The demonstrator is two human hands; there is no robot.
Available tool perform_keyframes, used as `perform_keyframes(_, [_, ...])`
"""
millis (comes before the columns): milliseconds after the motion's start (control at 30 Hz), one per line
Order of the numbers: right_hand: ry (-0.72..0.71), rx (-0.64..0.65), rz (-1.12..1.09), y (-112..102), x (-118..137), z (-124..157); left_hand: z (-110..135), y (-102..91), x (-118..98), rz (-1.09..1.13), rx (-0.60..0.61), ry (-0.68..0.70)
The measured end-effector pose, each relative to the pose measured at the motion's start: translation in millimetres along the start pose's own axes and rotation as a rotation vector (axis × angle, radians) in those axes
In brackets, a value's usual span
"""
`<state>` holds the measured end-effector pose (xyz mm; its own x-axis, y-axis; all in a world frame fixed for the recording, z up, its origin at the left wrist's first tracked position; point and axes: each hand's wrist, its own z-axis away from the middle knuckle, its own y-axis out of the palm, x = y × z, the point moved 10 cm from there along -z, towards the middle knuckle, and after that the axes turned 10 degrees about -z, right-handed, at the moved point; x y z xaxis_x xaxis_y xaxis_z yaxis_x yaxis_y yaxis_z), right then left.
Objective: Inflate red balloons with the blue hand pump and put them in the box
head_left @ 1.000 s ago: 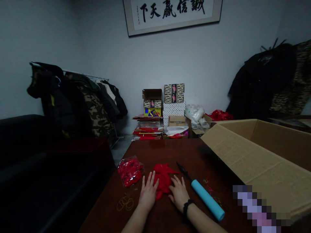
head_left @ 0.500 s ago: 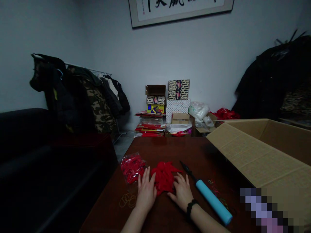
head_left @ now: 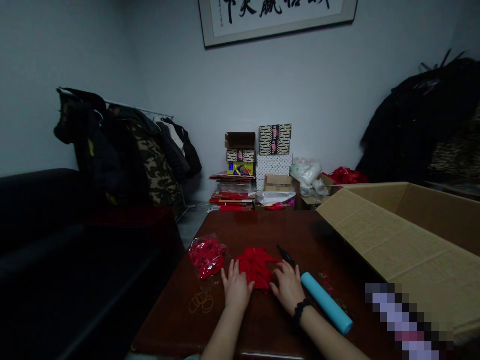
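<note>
On a dark wooden desk (head_left: 243,227), the left hand (head_left: 236,289) and right hand (head_left: 288,287) have just eased slightly inward around a crumpled heap of red deflated balloons (head_left: 257,265), lying at 12 o'clock between them. The heap is loose and low, with limp points sticking out. The fingers (head_left: 229,274) of both hands lie open against its edges, not clenched. A blue hand pump (head_left: 326,303) lies at 3 o'clock, a clear bag of red balloons (head_left: 207,256) at 10 o'clock, and rubber bands (head_left: 201,303) at 9 o'clock.
</note>
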<state>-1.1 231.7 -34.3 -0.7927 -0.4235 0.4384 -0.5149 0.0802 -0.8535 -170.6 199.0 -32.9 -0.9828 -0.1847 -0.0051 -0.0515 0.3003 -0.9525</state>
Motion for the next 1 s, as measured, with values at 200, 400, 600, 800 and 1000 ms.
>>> perform_keyframes(200, [0.138, -0.012, 0.179, -27.4, -56.7, 17.4, -7.9, 1.8, 1.3, 0.004, -0.006, -0.049])
perform_keyframes(400, [0.273, -0.014, 0.29, -38.1, -103.2, 24.7, -10.9, -13.4, 10.2, 0.068, -0.033, -0.075])
perform_keyframes(600, [0.291, -0.007, 0.302, -35.1, -114.2, 26.2, -8.4, -15.7, 37.4, 0.516, -0.066, -0.288])
perform_keyframes(800, [0.196, -0.048, 0.227, -53.0, -86.2, 28.9, -2.0, 14.7, 69.7, 1.413, -0.084, -0.721])
perform_keyframes(1000, [0.054, -0.004, 0.119, -62.0, -32.0, 44.3, 0.4, 27.5, 66.8, 1.681, -0.087, -0.947])
